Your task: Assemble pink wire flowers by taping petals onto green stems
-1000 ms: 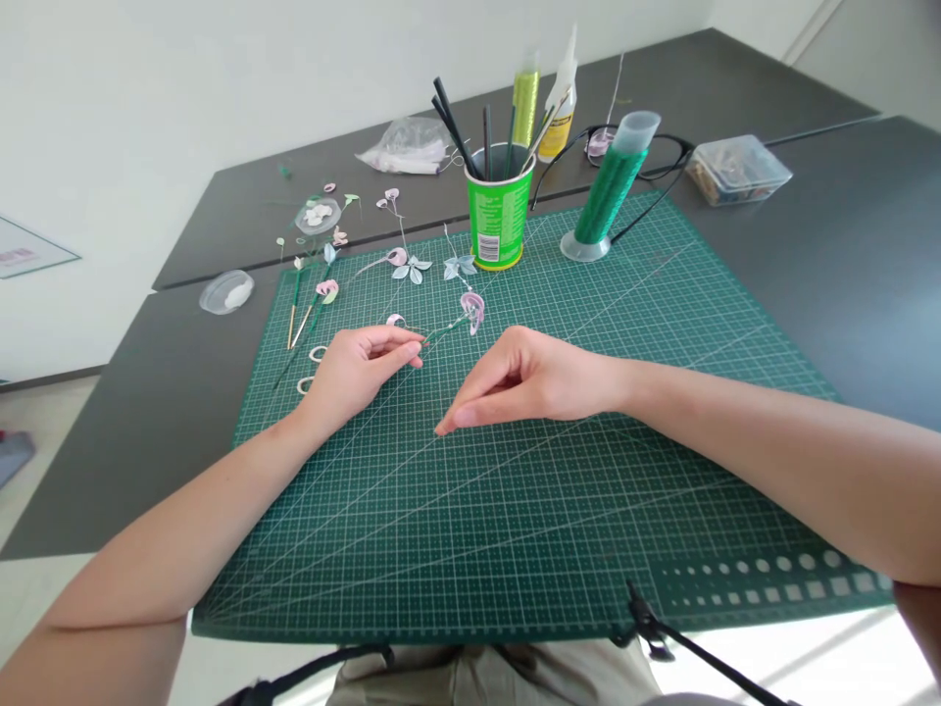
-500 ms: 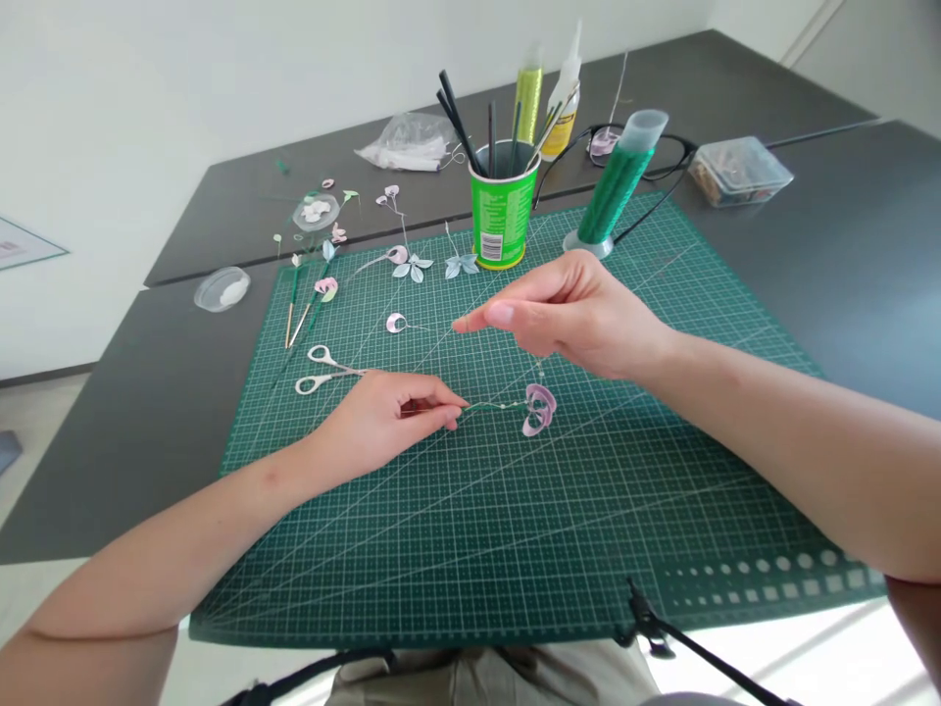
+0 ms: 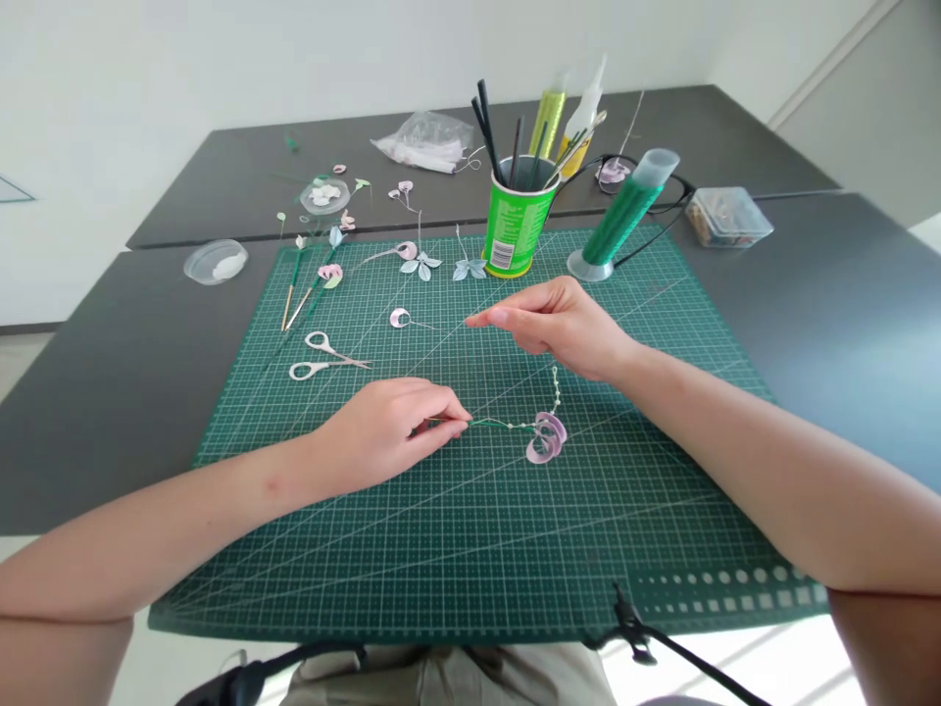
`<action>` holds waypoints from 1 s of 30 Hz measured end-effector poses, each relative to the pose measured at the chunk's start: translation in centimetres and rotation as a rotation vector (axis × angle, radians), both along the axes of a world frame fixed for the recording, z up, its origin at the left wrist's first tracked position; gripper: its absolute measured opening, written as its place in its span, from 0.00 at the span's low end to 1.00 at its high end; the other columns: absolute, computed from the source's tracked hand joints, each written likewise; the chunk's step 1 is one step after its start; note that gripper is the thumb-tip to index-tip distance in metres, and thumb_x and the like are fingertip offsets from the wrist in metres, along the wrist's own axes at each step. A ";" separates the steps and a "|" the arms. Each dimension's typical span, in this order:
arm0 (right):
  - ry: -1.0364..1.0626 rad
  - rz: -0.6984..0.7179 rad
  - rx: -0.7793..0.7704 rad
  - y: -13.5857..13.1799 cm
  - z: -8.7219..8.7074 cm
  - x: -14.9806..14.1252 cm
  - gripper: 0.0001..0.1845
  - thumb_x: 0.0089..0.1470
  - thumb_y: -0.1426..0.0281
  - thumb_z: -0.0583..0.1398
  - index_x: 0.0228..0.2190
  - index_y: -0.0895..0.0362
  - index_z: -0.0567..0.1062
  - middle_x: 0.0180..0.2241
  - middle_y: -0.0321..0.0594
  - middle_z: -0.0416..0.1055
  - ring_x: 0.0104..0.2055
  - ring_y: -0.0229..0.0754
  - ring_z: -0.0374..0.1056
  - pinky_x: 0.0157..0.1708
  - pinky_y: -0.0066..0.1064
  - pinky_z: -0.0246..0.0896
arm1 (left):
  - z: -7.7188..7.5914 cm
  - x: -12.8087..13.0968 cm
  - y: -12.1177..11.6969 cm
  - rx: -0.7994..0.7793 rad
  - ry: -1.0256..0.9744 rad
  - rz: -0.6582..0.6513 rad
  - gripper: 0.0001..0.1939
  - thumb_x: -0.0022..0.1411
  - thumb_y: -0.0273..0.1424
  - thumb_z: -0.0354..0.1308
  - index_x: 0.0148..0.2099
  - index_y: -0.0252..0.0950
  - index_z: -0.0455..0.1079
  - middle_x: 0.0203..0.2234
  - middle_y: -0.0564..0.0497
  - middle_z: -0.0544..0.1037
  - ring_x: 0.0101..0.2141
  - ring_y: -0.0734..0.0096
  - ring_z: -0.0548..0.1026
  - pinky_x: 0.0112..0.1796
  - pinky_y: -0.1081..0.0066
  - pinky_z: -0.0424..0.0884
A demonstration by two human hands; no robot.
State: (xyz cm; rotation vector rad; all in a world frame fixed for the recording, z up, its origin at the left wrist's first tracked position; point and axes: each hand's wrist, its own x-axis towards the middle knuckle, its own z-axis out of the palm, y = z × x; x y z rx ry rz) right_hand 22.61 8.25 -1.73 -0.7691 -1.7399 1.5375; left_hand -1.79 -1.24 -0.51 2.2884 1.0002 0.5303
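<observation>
Over the mat (image 3: pixel 412 549), my left hand (image 3: pixel 393 427) pinches a green stem (image 3: pixel 491 424), the pink flower (image 3: pixel 555 427) out at its right end, while scissors (image 3: pixel 344 361) and a loose petal (image 3: pixel 395 318) lie beyond. My right hand (image 3: pixel 566 328) hangs near, thumb against forefinger — whether on anything fine, I cannot tell. The step looks like steadying the stem; the next move, I judge, calls for a firm left pinch.

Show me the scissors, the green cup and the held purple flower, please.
Scissors (image 3: pixel 342 362): head view, near where the halves cross.
Green cup (image 3: pixel 519 226): head view, on its printed outer wall.
Purple flower (image 3: pixel 558 428): head view, on an upper petal.
</observation>
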 end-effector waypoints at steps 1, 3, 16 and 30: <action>-0.011 0.004 -0.014 0.2 -0.3 0.0 0.19 0.59 0.55 0.70 0.39 0.58 0.88 0.14 0.25 0.51 0.19 0.30 0.41 0.19 0.30 0.35 | -0.1 -0.1 0.0 0.077 0.001 -0.021 0.08 0.74 0.29 0.59 0.40 0.37 0.77 0.30 0.52 0.84 0.30 0.70 0.80 0.34 0.70 0.72; -0.038 -0.002 -0.035 0.5 -0.7 0.0 0.21 0.59 0.54 0.69 0.40 0.60 0.88 0.14 0.24 0.50 0.19 0.29 0.41 0.19 0.29 0.35 | -0.4 -0.3 0.0 0.171 -0.006 -0.036 0.09 0.75 0.29 0.56 0.40 0.38 0.76 0.31 0.51 0.83 0.31 0.69 0.79 0.34 0.70 0.71; -0.366 -0.006 0.235 0.6 -1.0 0.1 0.18 0.61 0.57 0.67 0.40 0.59 0.89 0.22 0.37 0.73 0.25 0.34 0.59 0.26 0.30 0.50 | -0.5 -0.8 0.2 0.195 -0.108 0.174 0.04 0.74 0.30 0.56 0.42 0.39 0.71 0.25 0.59 0.82 0.17 0.79 0.69 0.24 0.74 0.63; -0.381 0.324 0.141 0.1 -0.5 0.1 0.16 0.60 0.59 0.68 0.38 0.59 0.88 0.20 0.33 0.71 0.23 0.32 0.55 0.23 0.29 0.49 | -0.6 -0.6 1.1 0.256 -0.215 0.425 0.10 0.73 0.30 0.57 0.50 0.37 0.79 0.27 0.55 0.84 0.19 0.79 0.71 0.24 0.75 0.66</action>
